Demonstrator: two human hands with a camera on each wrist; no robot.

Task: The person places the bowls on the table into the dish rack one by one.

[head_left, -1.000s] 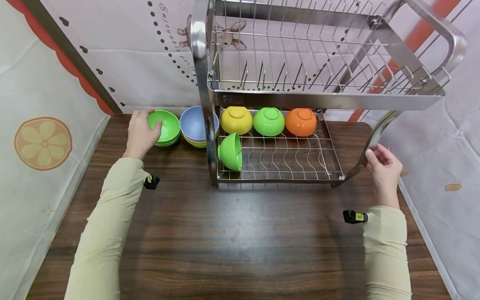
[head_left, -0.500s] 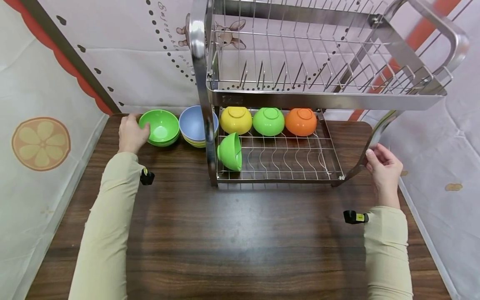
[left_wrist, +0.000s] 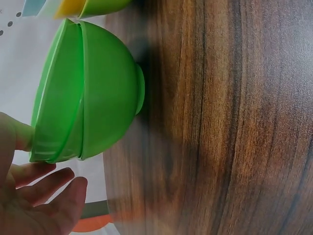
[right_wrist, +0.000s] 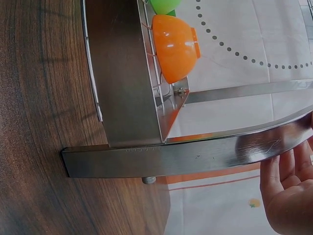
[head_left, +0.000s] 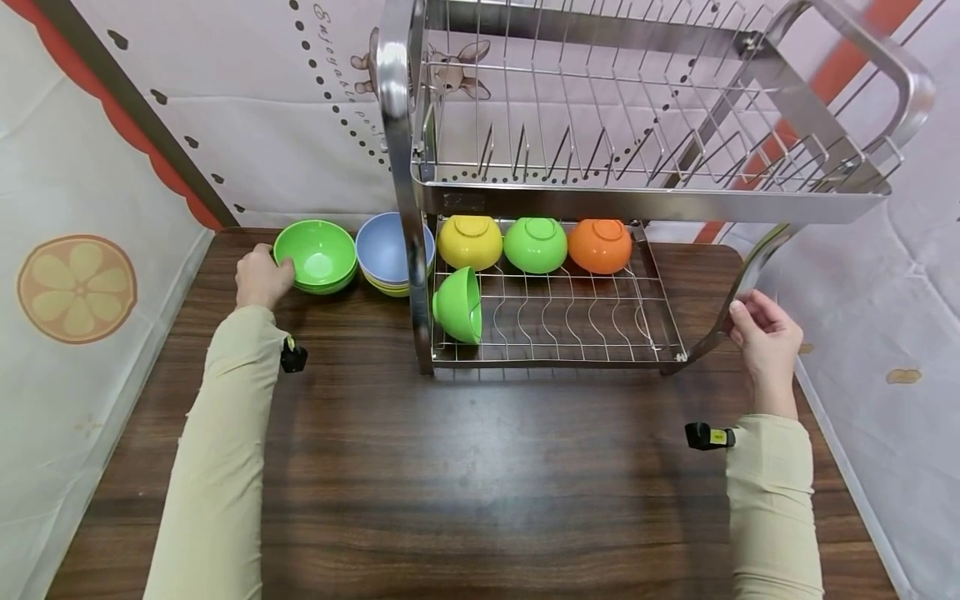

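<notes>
Two nested green bowls [head_left: 317,250] stand at the back left of the table. My left hand [head_left: 262,279] pinches the left rim of the upper one, thumb over the rim and fingers outside. In the left wrist view that upper green bowl [left_wrist: 56,98] sits slightly tilted in the lower green bowl [left_wrist: 107,90]. At the right, my right hand [head_left: 768,337] grips the curved side post [right_wrist: 215,154] of the steel dish rack [head_left: 555,363]. On the rack's lower tier, a green bowl [head_left: 457,307] stands on its side at the front left.
Behind it, a yellow bowl [head_left: 470,243], a green bowl [head_left: 536,246] and an orange bowl [head_left: 600,247] lean in a row. A blue bowl [head_left: 392,246] tops a stack between the green bowls and the rack's left post [head_left: 412,208]. The upper wire tier [head_left: 600,108] overhangs the back.
My left hand has moved left and slightly toward me, its thumb drawn back to the rim. The upper green bowl has shifted a little left. My right hand stays on the rack.
</notes>
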